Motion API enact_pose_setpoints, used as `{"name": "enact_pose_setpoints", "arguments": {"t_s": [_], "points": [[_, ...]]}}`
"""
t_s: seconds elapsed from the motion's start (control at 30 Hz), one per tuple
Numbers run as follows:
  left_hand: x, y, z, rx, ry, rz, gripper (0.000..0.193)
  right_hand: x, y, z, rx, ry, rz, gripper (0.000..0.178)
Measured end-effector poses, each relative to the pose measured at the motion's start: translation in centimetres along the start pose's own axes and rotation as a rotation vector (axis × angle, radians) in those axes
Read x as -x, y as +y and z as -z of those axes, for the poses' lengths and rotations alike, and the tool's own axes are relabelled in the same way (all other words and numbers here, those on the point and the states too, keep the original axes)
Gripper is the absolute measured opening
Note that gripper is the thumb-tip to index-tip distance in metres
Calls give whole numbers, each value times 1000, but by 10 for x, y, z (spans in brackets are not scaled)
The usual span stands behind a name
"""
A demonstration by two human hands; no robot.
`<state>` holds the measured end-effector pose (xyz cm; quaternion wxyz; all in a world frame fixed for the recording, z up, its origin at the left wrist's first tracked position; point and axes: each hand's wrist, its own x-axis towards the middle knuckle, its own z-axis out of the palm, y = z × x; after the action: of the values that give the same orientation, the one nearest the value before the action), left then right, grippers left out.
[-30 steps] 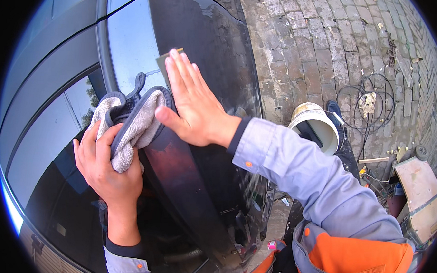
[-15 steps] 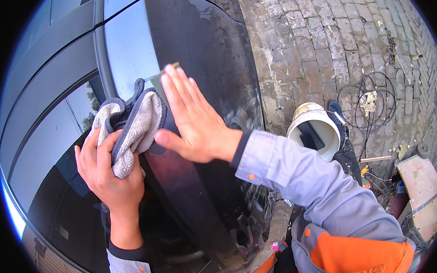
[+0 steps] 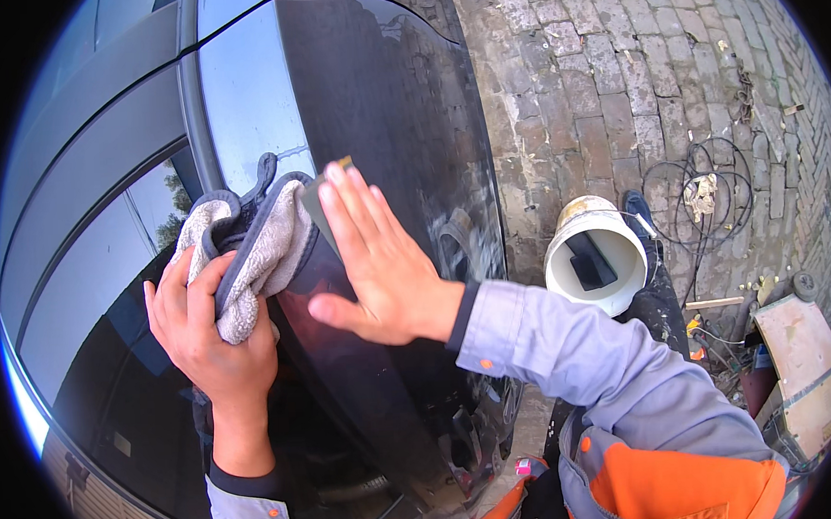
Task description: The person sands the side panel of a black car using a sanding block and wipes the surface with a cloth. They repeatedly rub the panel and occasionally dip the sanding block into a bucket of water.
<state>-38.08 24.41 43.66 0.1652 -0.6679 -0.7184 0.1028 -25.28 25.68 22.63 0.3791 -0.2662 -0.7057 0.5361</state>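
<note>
The left hand (image 3: 216, 328) is grasping a grey cloth (image 3: 262, 252) with dark edging; its fingers are bent around the bunched material, and a dark loop of the cloth points away from the person. This cloth is at the border between the dark window (image 3: 101, 273) and the painted body (image 3: 381, 103) of a vehicle. The right hand (image 3: 379, 280) is not clenched: it lies flat, with the fingers stretched and close together and the thumb spread to the side. Under its fingers there is a thin dark-green sheet (image 3: 317, 208) on the painted body, just beside the cloth; one edge and a yellowish corner of the sheet can be seen. To the right, on the brick pavement (image 3: 603, 84), is a white bucket (image 3: 627, 250) with a dark flat object (image 3: 592, 266) inside. Farther right lies a coiled black cable (image 3: 744, 189).
</note>
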Motion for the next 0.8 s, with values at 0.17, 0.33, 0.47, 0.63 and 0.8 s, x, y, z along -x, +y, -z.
{"name": "enact_pose_setpoints", "arguments": {"t_s": [0.17,0.33,0.47,0.63,0.8], "points": [[0,-3,3,34,10,21,43,8,-29,13,-133,-11,-79,116],[2,-3,1,18,40,58,44,105,-56,-17,-184,-42,-100,116],[4,-3,1,14,28,64,43,35,-18,-17,-132,-1,-114,115],[2,-9,1,-41,71,98,42,-123,18,26,-118,102,-113,117],[0,-11,4,-75,83,94,44,-81,-1,28,-75,7,-130,116]]}}
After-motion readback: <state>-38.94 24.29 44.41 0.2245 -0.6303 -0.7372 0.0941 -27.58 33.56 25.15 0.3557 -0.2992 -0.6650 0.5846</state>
